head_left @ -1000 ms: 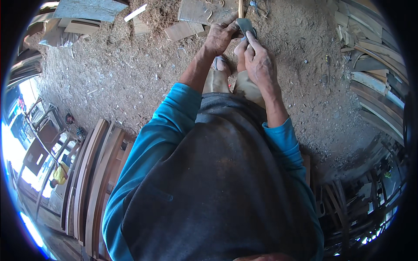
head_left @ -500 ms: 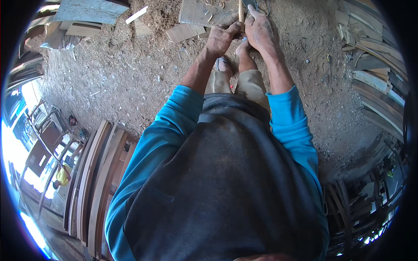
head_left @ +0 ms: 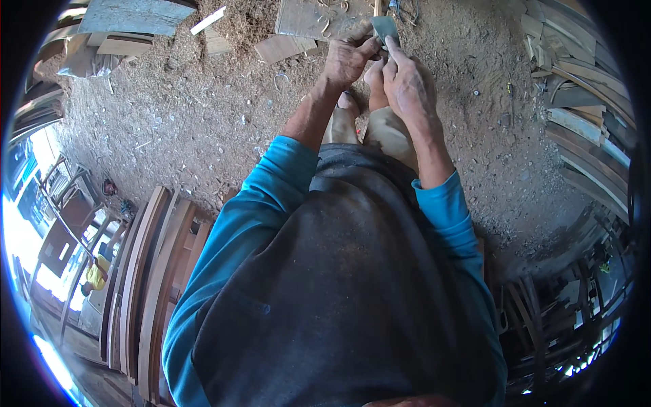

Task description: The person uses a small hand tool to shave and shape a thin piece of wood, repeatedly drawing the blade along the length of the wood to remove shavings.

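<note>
At the top centre my left hand [head_left: 349, 57] is closed, fingers pinched around the near end of a thin pale wooden stick [head_left: 378, 7]. The stick runs away from me past the picture's upper edge. Just to its right, my right hand [head_left: 411, 85] grips a small flat grey-green sheet [head_left: 385, 27] between thumb and fingers. The sheet overlaps the stick beside my left fingertips; whether the two touch I cannot tell. Beyond my hands a worn wooden board [head_left: 305, 19] lies on the ground with curled shavings [head_left: 327, 28] on it.
My bare feet [head_left: 375, 73] are on the dusty, litter-strewn ground below my hands. Planks stand stacked at the left [head_left: 163, 271], and wood offcuts [head_left: 590, 129] pile up at the right. A loose wood piece [head_left: 281, 49] lies by the board. A person in yellow [head_left: 97, 273] is far left.
My right hand has drawn back toward me, and the grey-green sheet has come into plain view over the stick. My left hand stays nearly in place on the stick.
</note>
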{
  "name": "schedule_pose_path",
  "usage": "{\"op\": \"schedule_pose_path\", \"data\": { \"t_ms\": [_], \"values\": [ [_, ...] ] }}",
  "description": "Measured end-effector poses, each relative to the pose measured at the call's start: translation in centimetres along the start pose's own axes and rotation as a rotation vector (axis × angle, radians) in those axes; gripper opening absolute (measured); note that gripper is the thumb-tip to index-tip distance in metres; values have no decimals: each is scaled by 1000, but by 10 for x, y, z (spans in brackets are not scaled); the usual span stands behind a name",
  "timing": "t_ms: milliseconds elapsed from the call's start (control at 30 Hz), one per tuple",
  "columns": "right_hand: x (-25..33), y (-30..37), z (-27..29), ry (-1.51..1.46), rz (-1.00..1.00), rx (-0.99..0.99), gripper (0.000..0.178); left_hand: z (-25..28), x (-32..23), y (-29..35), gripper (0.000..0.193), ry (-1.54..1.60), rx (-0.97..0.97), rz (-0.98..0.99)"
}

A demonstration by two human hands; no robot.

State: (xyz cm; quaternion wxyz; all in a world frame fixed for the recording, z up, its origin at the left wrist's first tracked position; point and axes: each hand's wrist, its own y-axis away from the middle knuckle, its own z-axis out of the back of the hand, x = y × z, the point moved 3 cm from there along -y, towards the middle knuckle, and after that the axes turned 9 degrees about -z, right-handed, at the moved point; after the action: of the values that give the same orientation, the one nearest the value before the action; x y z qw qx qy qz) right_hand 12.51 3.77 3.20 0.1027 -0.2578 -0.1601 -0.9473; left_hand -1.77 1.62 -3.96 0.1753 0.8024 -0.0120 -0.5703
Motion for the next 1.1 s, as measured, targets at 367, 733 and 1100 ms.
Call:
{"op": "schedule_pose_path", "data": {
  "t_ms": [367,733,1100],
  "values": [
    [19,-65,6,-68,-178,41,42,-2,-1,0,46,-7,21,-25],
    [-1,29,5,-195,13,-4,40,1,5,1,43,172,-38,-50],
    [20,-18,3,-130,-158,113,43,5,10,0,42,123,-67,-61]
  ]
}}
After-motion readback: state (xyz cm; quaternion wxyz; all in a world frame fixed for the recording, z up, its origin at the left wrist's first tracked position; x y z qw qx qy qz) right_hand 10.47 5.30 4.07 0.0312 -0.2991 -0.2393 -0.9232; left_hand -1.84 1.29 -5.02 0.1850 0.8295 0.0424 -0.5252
